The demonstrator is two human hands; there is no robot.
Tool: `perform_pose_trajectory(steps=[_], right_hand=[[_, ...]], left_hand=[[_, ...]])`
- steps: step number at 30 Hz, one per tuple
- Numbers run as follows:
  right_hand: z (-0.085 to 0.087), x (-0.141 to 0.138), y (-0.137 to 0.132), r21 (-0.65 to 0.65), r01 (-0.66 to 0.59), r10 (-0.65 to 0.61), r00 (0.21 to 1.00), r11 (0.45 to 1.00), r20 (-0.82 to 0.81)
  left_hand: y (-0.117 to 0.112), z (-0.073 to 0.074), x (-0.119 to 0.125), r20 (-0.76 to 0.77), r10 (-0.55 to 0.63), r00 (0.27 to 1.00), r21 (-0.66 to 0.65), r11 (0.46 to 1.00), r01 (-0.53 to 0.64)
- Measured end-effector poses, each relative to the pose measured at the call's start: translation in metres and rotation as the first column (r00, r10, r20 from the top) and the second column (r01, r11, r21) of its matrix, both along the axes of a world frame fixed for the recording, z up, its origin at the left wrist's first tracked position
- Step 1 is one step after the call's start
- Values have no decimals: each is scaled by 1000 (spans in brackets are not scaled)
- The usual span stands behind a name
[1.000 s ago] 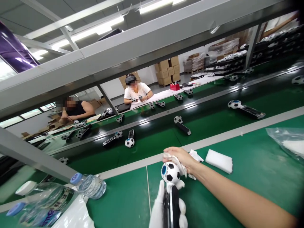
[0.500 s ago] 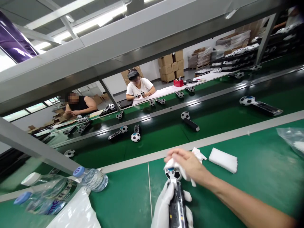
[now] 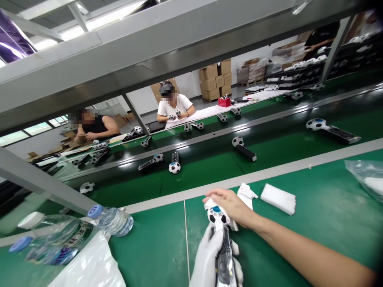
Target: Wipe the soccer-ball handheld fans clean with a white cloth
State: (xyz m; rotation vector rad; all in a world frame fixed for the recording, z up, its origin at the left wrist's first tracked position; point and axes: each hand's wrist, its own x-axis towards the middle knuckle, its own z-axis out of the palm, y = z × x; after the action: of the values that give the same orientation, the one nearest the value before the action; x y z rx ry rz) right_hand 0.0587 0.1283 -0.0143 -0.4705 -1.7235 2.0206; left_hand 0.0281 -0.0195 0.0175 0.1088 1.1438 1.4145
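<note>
My left hand (image 3: 206, 255), in a white glove, is wrapped round the dark handle of a device with a soccer-ball head (image 3: 217, 216). The handle points down toward me and the ball head is at the far end. My bare right hand (image 3: 231, 205) cups the top and right side of the ball, with a white cloth (image 3: 210, 203) pressed between fingers and ball. Part of the ball's blue patch shows beneath the cloth. Just beyond my right hand lies a crumpled white tissue (image 3: 247, 195), and right of it a white foam block (image 3: 278, 198).
Plastic bottles (image 3: 112, 220) and a white plastic sheet (image 3: 92, 263) are at the left. Behind the bench edge runs a green conveyor (image 3: 203, 171) carrying several soccer-ball devices (image 3: 174, 166). A metal beam (image 3: 167, 52) crosses overhead. Two co-workers (image 3: 173, 105) sit opposite; a plastic bag (image 3: 366, 175) lies right.
My right hand has shifted slightly over the ball with the cloth, uncovering more of the blue patch. Devices on the near conveyor have moved right, those on the far one left.
</note>
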Motion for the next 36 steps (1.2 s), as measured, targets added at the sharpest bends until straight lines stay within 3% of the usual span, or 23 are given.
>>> perform_pose_trajectory(steps=[3,5,6,8,10,12,14,16,18,19,21,24,27,29,32,34,36], right_hand=[[0,-1,5,-359,57,-74,997,931,-32],[4,2,4,-403,31,-60,996,915,-59],[6,4,2,-323,4,-28,997,946,-68],[10,8,-4,-21,-68,66,995,997,-69],[13,11,-10,306,-135,157,986,943,-51],[14,10,-12,468,-152,188,982,871,-31],[14,4,-8,341,-117,134,991,933,-25],[11,-4,0,21,-35,35,999,999,-14],[7,-10,9,-254,58,-59,998,965,3],[5,-11,13,-329,102,-105,994,939,9],[2,-9,19,-433,194,-208,978,880,16],[-2,2,22,-554,282,-316,948,783,36],[-5,14,15,-600,293,-327,943,745,55],[-10,21,5,-582,267,-278,958,768,72],[-23,28,-14,-447,189,-165,982,874,92],[-32,29,-23,-280,131,-109,990,951,93],[-38,29,-28,-94,94,-85,991,991,99]], left_hand=[[-1,7,-2,27,15,1000,30,999,-16],[-2,6,-3,14,20,1000,36,999,-20],[-2,4,-4,9,23,1000,35,999,-23],[-2,-4,-4,18,25,1000,14,1000,-26],[-2,-12,-4,21,34,999,-5,999,-34],[-2,-18,-4,33,22,999,-31,999,-21],[-2,-18,-5,41,34,999,-47,998,-32],[-3,-14,-8,53,45,998,-66,997,-42],[-4,-9,-13,93,2,996,-67,998,4],[-5,-7,-17,140,-43,989,-59,997,52],[-7,-7,-26,258,-109,960,-28,992,120],[-10,-15,-40,439,-103,892,39,995,96],[-10,-25,-52,546,-103,832,98,993,58],[-8,-28,-59,580,-48,813,80,997,2],[2,-26,-65,508,64,859,32,995,-93],[17,-19,-67,287,58,956,-44,998,-48],[42,-13,-68,-5,28,1000,-151,988,-28]])
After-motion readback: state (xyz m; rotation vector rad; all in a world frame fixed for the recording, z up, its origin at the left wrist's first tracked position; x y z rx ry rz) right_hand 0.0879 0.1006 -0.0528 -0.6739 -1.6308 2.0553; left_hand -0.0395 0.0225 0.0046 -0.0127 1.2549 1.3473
